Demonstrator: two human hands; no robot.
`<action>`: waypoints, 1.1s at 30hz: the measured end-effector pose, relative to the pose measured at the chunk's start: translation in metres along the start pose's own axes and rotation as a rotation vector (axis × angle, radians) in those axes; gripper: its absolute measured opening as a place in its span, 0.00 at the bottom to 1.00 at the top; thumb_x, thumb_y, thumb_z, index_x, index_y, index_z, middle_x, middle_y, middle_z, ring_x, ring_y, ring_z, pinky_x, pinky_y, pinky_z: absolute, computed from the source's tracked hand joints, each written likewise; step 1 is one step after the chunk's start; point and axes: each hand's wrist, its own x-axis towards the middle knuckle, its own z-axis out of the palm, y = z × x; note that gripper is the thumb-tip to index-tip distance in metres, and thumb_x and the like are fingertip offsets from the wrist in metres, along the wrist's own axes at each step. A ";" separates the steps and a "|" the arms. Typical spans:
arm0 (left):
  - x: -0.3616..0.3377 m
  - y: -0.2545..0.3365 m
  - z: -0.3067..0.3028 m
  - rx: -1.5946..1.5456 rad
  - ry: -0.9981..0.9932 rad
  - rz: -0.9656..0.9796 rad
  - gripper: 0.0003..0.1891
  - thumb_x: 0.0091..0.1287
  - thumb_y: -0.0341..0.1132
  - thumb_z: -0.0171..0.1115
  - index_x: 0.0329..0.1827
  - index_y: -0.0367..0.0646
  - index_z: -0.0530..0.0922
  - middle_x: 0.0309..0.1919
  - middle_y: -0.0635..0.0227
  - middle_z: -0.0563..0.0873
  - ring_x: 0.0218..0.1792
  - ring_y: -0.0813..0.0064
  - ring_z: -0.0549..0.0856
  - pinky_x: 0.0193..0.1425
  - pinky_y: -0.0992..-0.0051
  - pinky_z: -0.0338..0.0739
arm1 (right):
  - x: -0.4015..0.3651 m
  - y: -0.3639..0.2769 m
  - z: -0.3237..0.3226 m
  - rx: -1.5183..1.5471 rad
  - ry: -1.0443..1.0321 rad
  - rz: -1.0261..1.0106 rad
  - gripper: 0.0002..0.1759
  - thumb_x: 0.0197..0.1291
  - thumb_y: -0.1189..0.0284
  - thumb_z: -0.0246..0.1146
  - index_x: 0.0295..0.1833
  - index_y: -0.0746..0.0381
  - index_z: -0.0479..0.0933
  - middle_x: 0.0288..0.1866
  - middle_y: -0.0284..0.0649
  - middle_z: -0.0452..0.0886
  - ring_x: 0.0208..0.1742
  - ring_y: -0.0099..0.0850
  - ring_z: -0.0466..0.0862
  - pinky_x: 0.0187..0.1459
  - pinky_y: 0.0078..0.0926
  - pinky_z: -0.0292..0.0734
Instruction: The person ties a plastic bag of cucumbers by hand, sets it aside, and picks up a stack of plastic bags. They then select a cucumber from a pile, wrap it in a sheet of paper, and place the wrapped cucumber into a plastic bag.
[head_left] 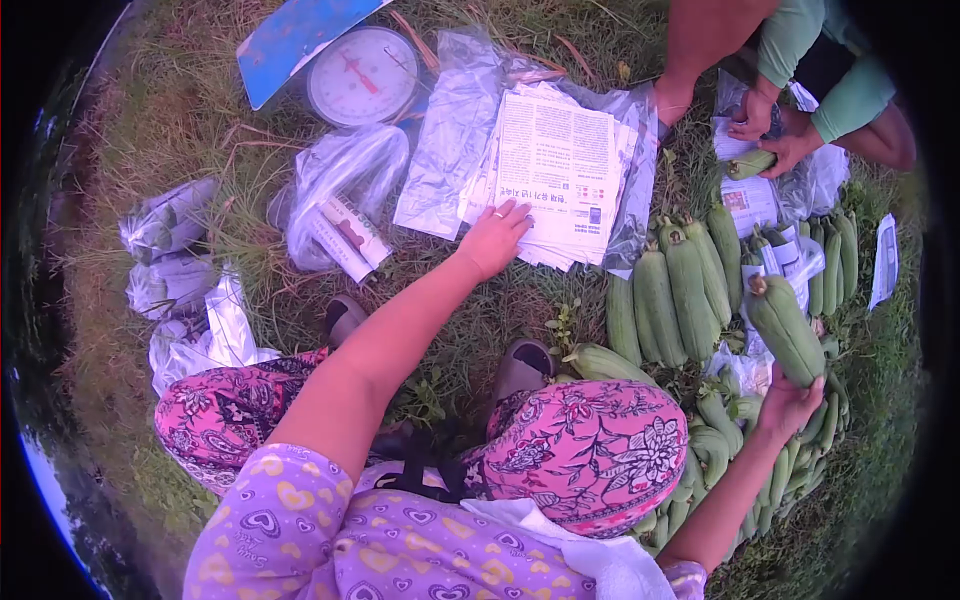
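My right hand (pixel 792 402) grips the lower end of a thick green luffa gourd (pixel 787 330), holding it up with its brown stem end pointing away from me. Below it lies a large heap of luffa gourds (pixel 712 450). More gourds (pixel 686 275) are lined up side by side on the grass. My left hand (pixel 495 240) lies on the lower left part of a stack of newspaper sheets (pixel 560 150), fingers stretched out over the print. Clear plastic bags (pixel 455 130) lie under and beside the newspaper.
At upper right a co-worker's hands (pixel 780 140) hold another gourd (pixel 750 164) over newspaper. A round dial scale (pixel 362 76) stands beside a blue board (pixel 300 45). Filled bags (pixel 165 215) lie at left, with a crumpled clear bag (pixel 340 180) nearer the middle.
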 end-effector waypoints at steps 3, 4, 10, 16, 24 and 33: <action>0.003 -0.002 0.016 0.123 -0.041 -0.065 0.24 0.61 0.35 0.61 0.61 0.40 0.74 0.64 0.61 0.73 0.68 0.60 0.69 0.68 0.59 0.66 | 0.031 0.144 0.120 -0.006 -0.265 0.244 0.30 0.64 0.58 0.59 0.67 0.61 0.65 0.63 0.45 0.74 0.60 0.39 0.78 0.53 0.42 0.80; 0.003 -0.007 0.019 0.150 -0.069 -0.050 0.23 0.61 0.34 0.59 0.60 0.39 0.73 0.64 0.61 0.73 0.68 0.60 0.69 0.68 0.60 0.66 | 0.033 0.180 0.157 -0.063 -0.229 0.304 0.28 0.62 0.59 0.60 0.64 0.62 0.67 0.56 0.45 0.77 0.54 0.38 0.81 0.49 0.41 0.82; -0.007 -0.033 0.017 0.181 -0.050 0.062 0.17 0.62 0.30 0.52 0.52 0.36 0.78 0.59 0.57 0.78 0.62 0.63 0.76 0.64 0.65 0.71 | 0.066 0.321 0.186 -0.256 -0.241 0.624 0.25 0.60 0.65 0.64 0.61 0.59 0.70 0.49 0.41 0.79 0.45 0.33 0.82 0.42 0.34 0.81; -0.009 -0.044 0.012 -0.018 0.034 0.052 0.14 0.59 0.27 0.52 0.47 0.41 0.80 0.47 0.62 0.84 0.51 0.66 0.83 0.56 0.68 0.76 | 0.048 0.317 0.172 -0.957 -0.365 0.148 0.24 0.52 0.66 0.70 0.55 0.57 0.78 0.56 0.44 0.78 0.58 0.42 0.77 0.59 0.40 0.72; -0.039 -0.059 -0.006 -0.099 0.015 0.013 0.15 0.59 0.26 0.52 0.48 0.44 0.81 0.49 0.65 0.84 0.53 0.64 0.82 0.57 0.68 0.77 | -0.002 0.273 0.204 -1.372 -1.150 -0.327 0.18 0.42 0.67 0.74 0.42 0.57 0.83 0.47 0.36 0.79 0.55 0.37 0.76 0.56 0.35 0.73; -0.049 -0.049 -0.017 -0.067 -0.012 -0.023 0.14 0.62 0.30 0.55 0.50 0.42 0.80 0.52 0.64 0.83 0.58 0.64 0.79 0.64 0.62 0.71 | -0.029 0.317 0.187 -1.589 -1.156 -0.384 0.07 0.57 0.68 0.62 0.36 0.60 0.81 0.37 0.39 0.82 0.44 0.38 0.80 0.47 0.36 0.77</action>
